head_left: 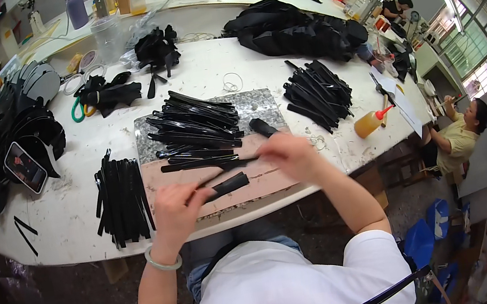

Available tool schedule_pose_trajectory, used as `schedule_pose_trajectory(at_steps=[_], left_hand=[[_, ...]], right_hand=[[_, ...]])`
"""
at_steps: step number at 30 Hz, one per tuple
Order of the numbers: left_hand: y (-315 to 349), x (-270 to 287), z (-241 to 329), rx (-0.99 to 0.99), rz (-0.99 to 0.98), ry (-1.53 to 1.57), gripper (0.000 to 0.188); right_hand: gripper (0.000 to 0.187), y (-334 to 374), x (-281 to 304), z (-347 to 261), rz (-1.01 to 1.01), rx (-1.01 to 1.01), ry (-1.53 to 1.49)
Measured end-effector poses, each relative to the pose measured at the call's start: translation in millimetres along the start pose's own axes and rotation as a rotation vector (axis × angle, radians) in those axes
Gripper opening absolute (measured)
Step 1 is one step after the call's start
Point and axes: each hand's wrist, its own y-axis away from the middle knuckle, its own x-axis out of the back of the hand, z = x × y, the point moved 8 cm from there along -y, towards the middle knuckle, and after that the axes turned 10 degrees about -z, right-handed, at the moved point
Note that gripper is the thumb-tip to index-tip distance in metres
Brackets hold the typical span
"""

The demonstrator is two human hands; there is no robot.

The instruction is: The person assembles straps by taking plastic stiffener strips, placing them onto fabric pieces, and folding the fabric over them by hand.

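Note:
My left hand (pixel 179 214), with a pale bangle at its wrist, is closed in a pinch on one end of a thin black strip (pixel 230 166). At the strip's other end the fingers of my right hand (pixel 289 157) are closed, slightly blurred by motion. The strip runs between both hands above a pinkish board (pixel 278 178). Below it lies a short, thick black roll or wrapped bar (pixel 231 185). A similar dark piece (pixel 263 127) rests beyond my right hand. A pile of glossy black strips (pixel 195 121) covers the speckled grey slab (pixel 264 99).
Another strip bundle (pixel 121 200) lies at left, and a further one (pixel 319 94) at right. Near the right edge stands a red-tipped glue bottle (pixel 373 122). A phone (pixel 25 167) leans at left among black curved pieces. Green-and-orange-handled scissors (pixel 79 110) lie behind. A co-worker (pixel 462 134) sits at right.

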Motion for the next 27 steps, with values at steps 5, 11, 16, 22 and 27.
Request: schedule_pose_trajectory(at_steps=[5,11,16,22,27], left_hand=[[-8,22,-47,0.072,0.073,0.003,0.019],[-23,15,-58,-0.008,-0.010,-0.166,0.022],[-25,4,-73,0.089,-0.109,-0.212,0.023],[-26,3,-73,0.167,-0.145,-0.043,0.018],[-29,-1,-79,0.123,-0.181,0.198,0.012]], right_hand=[[0.016,56,103,145,0.316,-0.613,-0.290],[0.023,37,89,119,0.284,-0.336,0.408],[0.014,-41,-52,-8,0.032,0.136,0.141],[0.021,-77,-123,-22,-0.043,0.223,0.135],[0.018,-87,-136,-10,-0.077,0.148,0.014]])
